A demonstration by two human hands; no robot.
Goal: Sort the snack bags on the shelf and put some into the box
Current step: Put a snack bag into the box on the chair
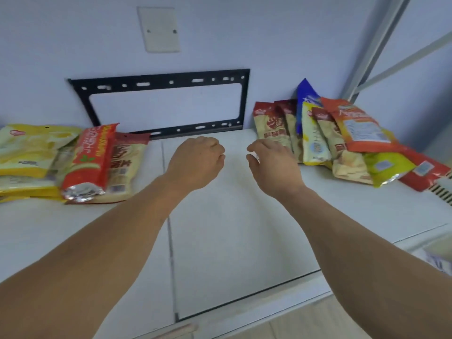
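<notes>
Fingers of the left hand are curled under into a loose fist that holds nothing, while the fingers of the right hand hang bent and relaxed, also holding nothing. Both hands hover over the bare middle of the white shelf, close to each other and apart from the bags. On the left lies a pile of snack bags: yellow bags, a red bag and a beige bag. On the right, more bags lean in a row against the wall, with an orange bag on top. A black metal bracket hangs on the wall behind.
</notes>
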